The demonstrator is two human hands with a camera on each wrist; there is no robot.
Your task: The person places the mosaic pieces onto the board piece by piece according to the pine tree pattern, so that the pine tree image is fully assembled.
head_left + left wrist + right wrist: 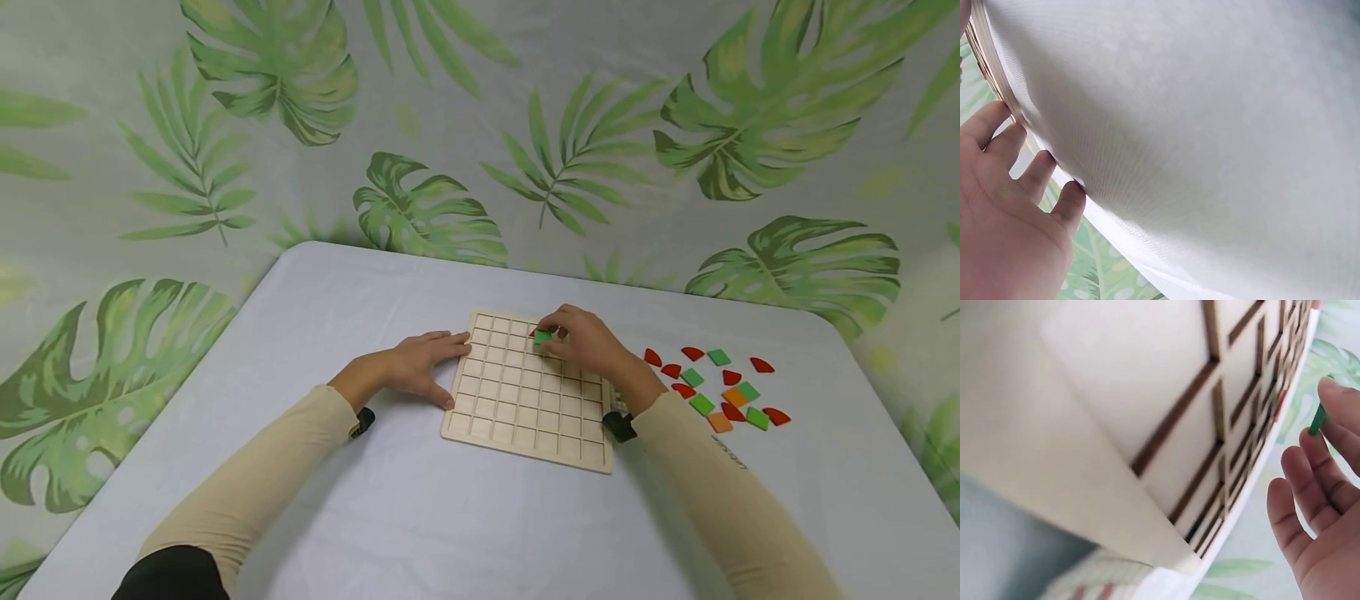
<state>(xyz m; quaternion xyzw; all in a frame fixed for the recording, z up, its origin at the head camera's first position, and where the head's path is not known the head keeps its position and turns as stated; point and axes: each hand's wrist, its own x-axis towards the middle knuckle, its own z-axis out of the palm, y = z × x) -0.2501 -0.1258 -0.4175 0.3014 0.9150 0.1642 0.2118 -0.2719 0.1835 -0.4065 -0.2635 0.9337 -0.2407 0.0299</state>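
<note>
A square wooden grid board (pixel 508 393) lies on the white table. My right hand (pixel 588 342) is over its far part, pinching a green square tile (pixel 542 337) between thumb and fingers. Edge-on in the right wrist view, that green tile (pixel 1317 420) looks thin and is clear of the board. A red piece (pixel 1280 405) shows at the grid near it. My left hand (pixel 411 364) rests along the board's left edge with its fingers spread. In the left wrist view, the fingertips (pixel 1016 131) of this hand touch the board's side.
Right of the board, loose red quarter-round pieces (pixel 762 365), green squares (pixel 757 418) and orange squares (pixel 720 422) are scattered, some overlapping. A leaf-printed cloth (pixel 570 158) hangs behind the table's far edge. A striped object (pixel 1094 578) lies beside the board in the right wrist view.
</note>
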